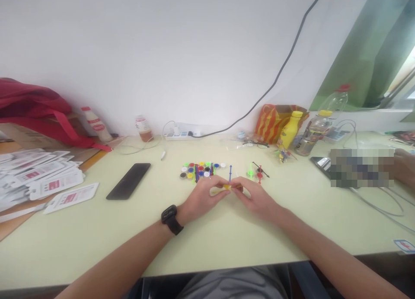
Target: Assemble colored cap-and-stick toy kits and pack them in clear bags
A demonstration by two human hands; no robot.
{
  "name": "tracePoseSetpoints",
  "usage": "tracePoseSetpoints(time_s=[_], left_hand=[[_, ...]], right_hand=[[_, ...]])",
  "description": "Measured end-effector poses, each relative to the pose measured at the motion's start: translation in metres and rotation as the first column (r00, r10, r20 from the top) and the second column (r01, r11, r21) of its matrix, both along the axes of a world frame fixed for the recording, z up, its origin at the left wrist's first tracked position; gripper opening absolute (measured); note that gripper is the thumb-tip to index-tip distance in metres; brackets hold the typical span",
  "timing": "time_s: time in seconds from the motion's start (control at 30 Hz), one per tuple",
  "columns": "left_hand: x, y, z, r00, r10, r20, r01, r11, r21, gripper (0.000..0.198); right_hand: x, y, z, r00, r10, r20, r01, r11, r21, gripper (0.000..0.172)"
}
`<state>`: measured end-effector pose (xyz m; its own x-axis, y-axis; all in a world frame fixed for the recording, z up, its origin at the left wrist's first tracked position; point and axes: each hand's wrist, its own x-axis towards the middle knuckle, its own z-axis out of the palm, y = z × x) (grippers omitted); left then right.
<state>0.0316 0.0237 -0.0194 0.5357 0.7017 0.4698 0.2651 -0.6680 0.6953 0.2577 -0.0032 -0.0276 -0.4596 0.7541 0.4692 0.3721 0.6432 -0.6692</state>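
Note:
My left hand [207, 194] and my right hand [254, 197] meet over the table, fingertips pinched around a small yellow plastic piece [227, 186]. Much of that piece is hidden by my fingers. A blue arrow-tipped stick [230, 173] points up just beyond my fingertips; I cannot tell whether it is joined to the yellow piece. Behind my left hand lies a cluster of small coloured discs [201, 169] with coloured sticks among them. Beyond my right hand are a green stick piece [250, 171] and a red piece [260, 175] with a black stick [261, 169].
A black phone [129, 181] lies left, beside piled white badges [53, 182]. Bottles, including a yellow bottle [289, 130], and a striped bag [267, 124] stand along the wall. A power strip [181, 132] sits behind. Another person's hand [405, 165] is at far right near cables.

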Motion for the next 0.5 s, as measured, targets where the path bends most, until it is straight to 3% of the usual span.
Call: tracePoseSetpoints(time_s=[0.13, 0.5], left_hand=[[-0.0011, 0.0001, 0.0011, 1.000, 0.014, -0.006, -0.014, 1.000, 0.024, 0.017], [-0.0018, -0.0029, 0.0086, 0.997, -0.024, 0.067, 0.030, 0.996, -0.086, 0.016]], right_hand=[[0.0021, 0.0039, -0.0036, 0.999, -0.041, 0.016, 0.040, 0.998, 0.052, 0.017], [0.0059, 0.0056, 0.0000, 0.991, -0.130, 0.022, 0.127, 0.985, 0.117, 0.014]])
